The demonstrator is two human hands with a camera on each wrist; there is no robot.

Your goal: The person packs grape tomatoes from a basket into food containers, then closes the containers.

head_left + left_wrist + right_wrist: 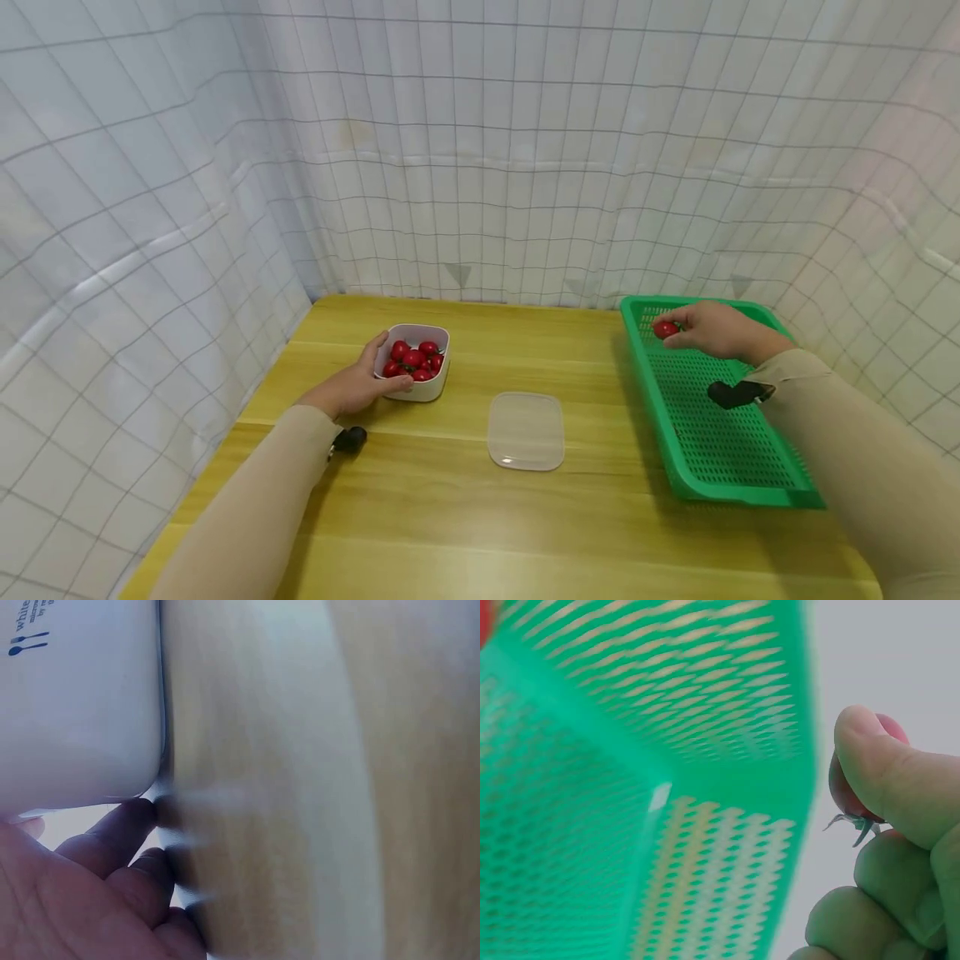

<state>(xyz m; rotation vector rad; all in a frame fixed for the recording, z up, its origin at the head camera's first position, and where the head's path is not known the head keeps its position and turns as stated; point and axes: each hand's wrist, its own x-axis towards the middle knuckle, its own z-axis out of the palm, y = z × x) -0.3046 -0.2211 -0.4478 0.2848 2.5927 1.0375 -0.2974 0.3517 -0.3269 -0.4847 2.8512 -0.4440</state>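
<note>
A small white plastic container (430,390) stands on the left half of the table with several red cherry tomatoes (412,358) inside. My left hand (352,387) rests against its near left corner, thumb along the near side and fingers at the left side. Printed lettering and a fork-and-spoon mark show on the container wall in the left wrist view. Above the far part of a green basket (678,467), my right hand (712,329) pinches one cherry tomato (664,330) between thumb and fingers. Its green stem hangs below the thumb in the right wrist view.
A translucent square lid (526,431) lies flat on the wooden table (480,525), between container and basket. Slotted walls surround the basket's floor. A red patch (484,621) shows at the right wrist view's edge. Grid-patterned white curtains (480,167) enclose the table's back and sides.
</note>
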